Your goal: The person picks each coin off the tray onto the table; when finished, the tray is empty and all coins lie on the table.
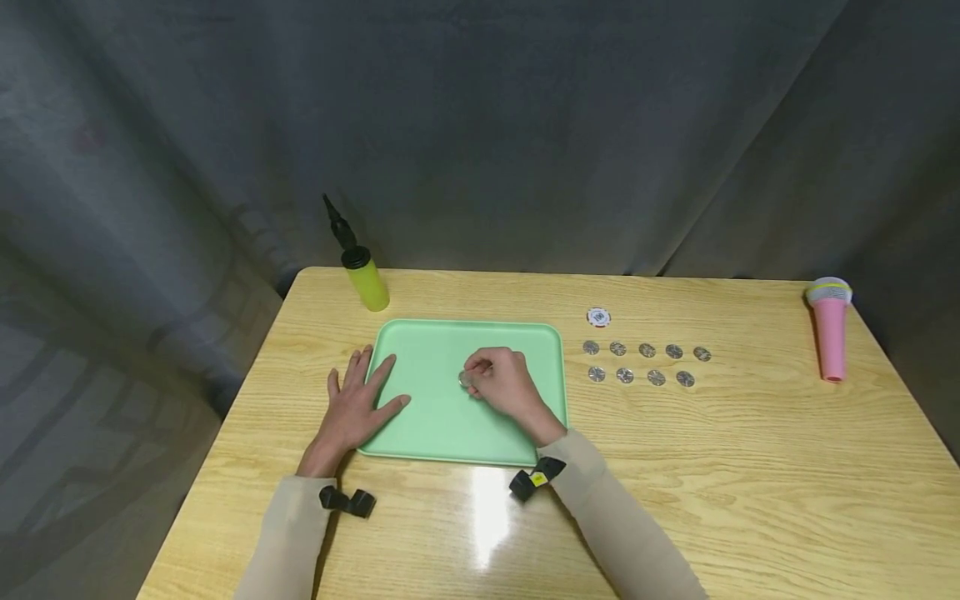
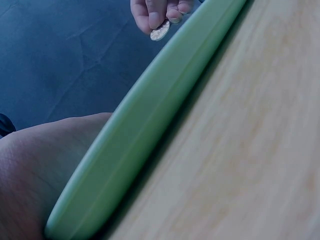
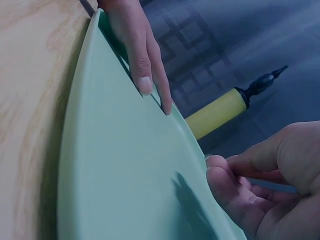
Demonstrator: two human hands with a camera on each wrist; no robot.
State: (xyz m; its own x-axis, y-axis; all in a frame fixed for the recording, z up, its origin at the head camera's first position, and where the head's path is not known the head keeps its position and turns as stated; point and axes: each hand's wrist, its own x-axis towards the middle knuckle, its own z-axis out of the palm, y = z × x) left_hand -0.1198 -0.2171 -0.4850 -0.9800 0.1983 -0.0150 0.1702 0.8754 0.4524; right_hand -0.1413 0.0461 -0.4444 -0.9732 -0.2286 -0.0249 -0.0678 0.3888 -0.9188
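My right hand (image 1: 501,383) pinches a silver coin (image 1: 463,380) between thumb and fingertips above the middle of the mint-green tray (image 1: 427,433). In the left wrist view the coin (image 2: 159,31) is seen clear of the tray's rim, its face tilted. My left hand (image 1: 358,407) lies with spread, straight fingers across the tray's left edge, holding nothing. From the right wrist view, its thumb and a finger reach over the rim. Right of the tray, several silver coins (image 1: 647,350) are laid out on the table in two rows.
Behind the coins lies a white poker chip (image 1: 598,317) with red marks. A yellow-green hand pump (image 1: 367,283) with a black nozzle stands behind the tray's left corner. On the far right of the wooden table (image 1: 780,467) is a pink toy microphone (image 1: 830,333). Grey curtains (image 1: 495,142) hang behind.
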